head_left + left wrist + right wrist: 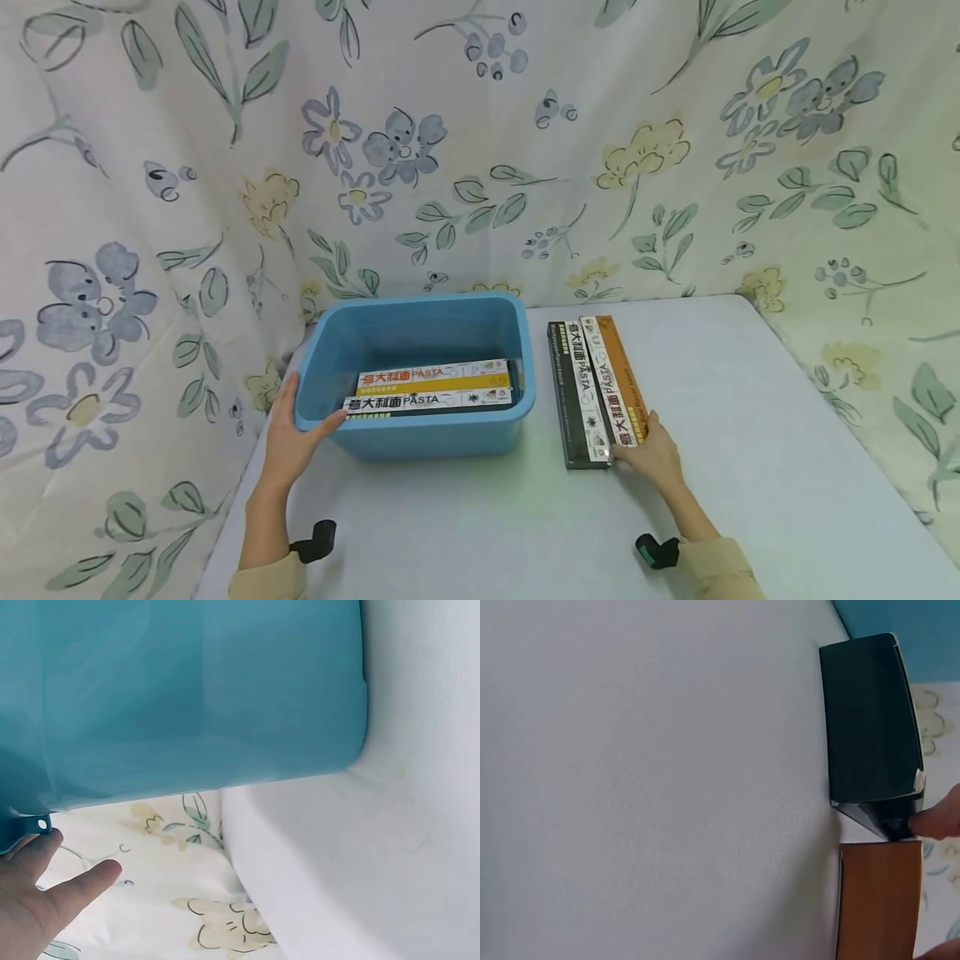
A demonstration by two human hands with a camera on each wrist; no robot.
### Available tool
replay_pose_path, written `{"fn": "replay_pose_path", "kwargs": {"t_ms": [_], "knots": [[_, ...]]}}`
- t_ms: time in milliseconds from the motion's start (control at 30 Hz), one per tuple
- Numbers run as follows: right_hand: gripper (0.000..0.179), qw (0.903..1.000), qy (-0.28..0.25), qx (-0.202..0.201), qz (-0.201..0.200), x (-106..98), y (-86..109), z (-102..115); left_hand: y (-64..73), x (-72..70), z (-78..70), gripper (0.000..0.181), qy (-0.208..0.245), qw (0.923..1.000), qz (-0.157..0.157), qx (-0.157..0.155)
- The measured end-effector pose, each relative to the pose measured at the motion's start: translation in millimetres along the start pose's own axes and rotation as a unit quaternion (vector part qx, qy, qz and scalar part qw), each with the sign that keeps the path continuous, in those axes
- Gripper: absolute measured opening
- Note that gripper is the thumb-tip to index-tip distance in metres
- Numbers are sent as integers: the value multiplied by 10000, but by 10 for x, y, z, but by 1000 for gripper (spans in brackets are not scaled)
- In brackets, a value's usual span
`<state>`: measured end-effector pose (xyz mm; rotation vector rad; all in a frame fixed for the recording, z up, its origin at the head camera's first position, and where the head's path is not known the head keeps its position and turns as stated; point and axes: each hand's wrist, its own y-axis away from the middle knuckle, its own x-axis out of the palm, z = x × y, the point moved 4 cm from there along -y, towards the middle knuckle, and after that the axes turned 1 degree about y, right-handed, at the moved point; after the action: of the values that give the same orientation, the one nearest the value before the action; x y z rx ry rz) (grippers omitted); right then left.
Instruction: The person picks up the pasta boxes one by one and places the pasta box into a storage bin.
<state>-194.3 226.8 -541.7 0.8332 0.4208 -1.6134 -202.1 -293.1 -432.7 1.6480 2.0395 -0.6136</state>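
A blue plastic bin (431,442) stands on the table, holding a yellow-and-white pasta box (435,382) and a black-and-white pasta box (431,403). My left hand (291,437) rests at its front left corner, thumb and fingers spread along the rim; the left wrist view shows straight fingers (86,889) by a rim tab. Right of the bin lie a second black pasta box (573,396) and an orange pasta box (618,379), side by side. My right hand (656,454) pinches the orange box's near end, its thumb (939,817) in the gap between both boxes.
The white table (720,400) reaches back to a hanging floral curtain (480,167), which also runs down both sides. A dark camera mount (318,540) sits at the left wrist and another camera mount (657,552) at the right.
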Motion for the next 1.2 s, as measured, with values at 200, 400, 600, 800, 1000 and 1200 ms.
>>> {"fn": "replay_pose_path", "kwargs": {"t_ms": [200, 400, 600, 800, 1000, 1200], "knots": [[101, 9996, 48, 209, -205, 22, -30, -18, 0, 5, -7, 103, 77, 9999, 59, -24], [98, 9974, -101, 573, -427, 38, -72, -29, 14, -6, -2, 103, 70, 10000, 8, -44], [94, 9942, -584, 707, -564, -18, -62, -18, 8, -2, 2, 103, 80, 10000, -2, -18], [89, 9802, -1585, 1106, -430, -44, -74, -68, -1, 4, 7, 103, 58, 10000, -16, 47], [94, 9450, -2910, 1476, -240, -64, -88, -116, -1, 6, 17, 103, 28, 10000, -31, 9], [97, 9344, -3146, 1645, -287, -100, -60, -125, 0, 1, 19, 103, 8, 10000, -54, 11]]}}
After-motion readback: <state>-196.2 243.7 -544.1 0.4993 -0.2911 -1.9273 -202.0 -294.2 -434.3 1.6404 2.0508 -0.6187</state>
